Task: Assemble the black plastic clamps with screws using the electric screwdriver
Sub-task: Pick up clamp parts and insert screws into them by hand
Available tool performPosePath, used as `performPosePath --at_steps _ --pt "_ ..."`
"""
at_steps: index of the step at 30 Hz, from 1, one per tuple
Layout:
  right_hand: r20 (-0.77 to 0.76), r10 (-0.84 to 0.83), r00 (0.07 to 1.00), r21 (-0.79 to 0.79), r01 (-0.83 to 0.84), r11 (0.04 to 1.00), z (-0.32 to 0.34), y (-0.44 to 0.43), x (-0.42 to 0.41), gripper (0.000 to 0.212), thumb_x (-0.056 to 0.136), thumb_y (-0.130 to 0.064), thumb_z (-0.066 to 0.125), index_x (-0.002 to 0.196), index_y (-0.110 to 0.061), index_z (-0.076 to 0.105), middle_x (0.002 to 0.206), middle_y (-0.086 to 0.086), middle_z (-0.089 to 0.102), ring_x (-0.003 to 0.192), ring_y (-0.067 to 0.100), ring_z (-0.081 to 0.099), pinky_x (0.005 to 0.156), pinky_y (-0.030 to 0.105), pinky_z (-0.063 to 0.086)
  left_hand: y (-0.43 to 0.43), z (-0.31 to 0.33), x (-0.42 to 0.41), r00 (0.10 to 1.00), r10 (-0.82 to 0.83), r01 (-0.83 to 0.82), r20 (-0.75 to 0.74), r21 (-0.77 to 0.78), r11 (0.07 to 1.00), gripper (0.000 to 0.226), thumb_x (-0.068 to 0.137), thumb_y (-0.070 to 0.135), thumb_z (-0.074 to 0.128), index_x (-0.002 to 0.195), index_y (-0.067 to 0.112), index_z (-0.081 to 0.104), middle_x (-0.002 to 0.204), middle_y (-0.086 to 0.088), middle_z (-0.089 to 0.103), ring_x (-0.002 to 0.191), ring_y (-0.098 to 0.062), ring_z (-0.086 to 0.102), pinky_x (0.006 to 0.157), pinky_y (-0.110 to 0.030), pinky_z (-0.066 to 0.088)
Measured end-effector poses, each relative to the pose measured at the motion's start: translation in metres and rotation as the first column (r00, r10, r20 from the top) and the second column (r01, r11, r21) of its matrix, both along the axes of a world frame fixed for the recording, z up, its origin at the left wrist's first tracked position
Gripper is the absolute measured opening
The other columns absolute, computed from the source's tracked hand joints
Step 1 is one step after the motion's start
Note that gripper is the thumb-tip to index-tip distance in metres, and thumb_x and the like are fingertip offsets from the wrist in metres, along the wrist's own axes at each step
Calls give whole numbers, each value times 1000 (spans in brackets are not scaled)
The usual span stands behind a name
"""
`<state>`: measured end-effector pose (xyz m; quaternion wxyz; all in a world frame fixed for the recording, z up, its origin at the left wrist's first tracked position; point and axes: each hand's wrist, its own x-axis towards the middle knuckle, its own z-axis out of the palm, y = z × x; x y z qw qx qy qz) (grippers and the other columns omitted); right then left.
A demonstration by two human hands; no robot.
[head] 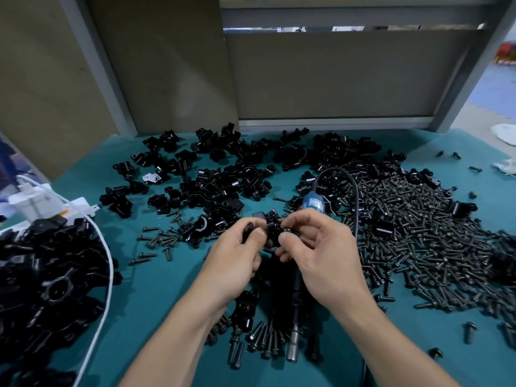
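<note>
Black plastic clamp (pixel 272 229) is up off the teal counter (pixel 156 289) at centre, caught between both your hands. Your left hand (pixel 240 258) grips its left side, thumb pressed on top; your right hand (pixel 324 255) pinches its right side with curled fingers. Beneath your wrists lies the electric screwdriver (pixel 294 340), blue end far. Screws (pixel 418 238) heap up right, loose clamp parts (pixel 223 174) spread far.
</note>
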<state>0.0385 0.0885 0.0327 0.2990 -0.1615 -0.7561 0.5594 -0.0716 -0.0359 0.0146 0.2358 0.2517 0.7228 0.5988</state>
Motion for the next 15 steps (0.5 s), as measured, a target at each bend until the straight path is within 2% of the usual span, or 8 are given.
performPosePath --at_steps 3,5,8,12,15 --pt "-6 -28 1000 26 28 999 -1 1 -1 26 92 -8 75 91 -34 69 83 -5 75 72 18 76 78 39 63 -1 -2 1 994 37 -35 106 -15 999 15 108 40 48 105 29 56 55 18 59 48 -10 44 45 -23 33" --pt "-7 -25 1000 32 26 999 -1 0 -2 26 92 -8 75 90 -33 70 85 -7 75 71 17 76 76 36 63 -2 -2 -1 993 62 -57 102 -55 997 16 106 42 51 109 27 53 54 16 59 48 -11 44 46 -25 34" --pt "9 -26 1000 68 25 997 -1 -1 -5 24 92 -8 75 91 -31 70 88 -8 74 69 16 75 74 32 63 -1 0 -2 995 46 -43 90 -36 998 12 103 31 62 106 24 53 59 13 60 49 -12 45 43 -22 34" --pt "16 -30 999 98 29 995 -2 -1 -4 23 92 -7 74 91 -30 70 90 -12 73 66 16 73 71 26 61 1 4 3 996 68 -70 55 33 997 22 94 16 76 86 34 67 78 6 75 53 -10 55 46 -20 41" --pt "35 -16 999 107 13 994 -2 0 -4 22 92 -10 75 92 -32 70 92 -16 73 73 12 74 76 24 60 -1 9 4 995 62 -69 74 97 993 29 87 6 82 86 35 80 87 2 79 67 -12 68 50 -19 46"
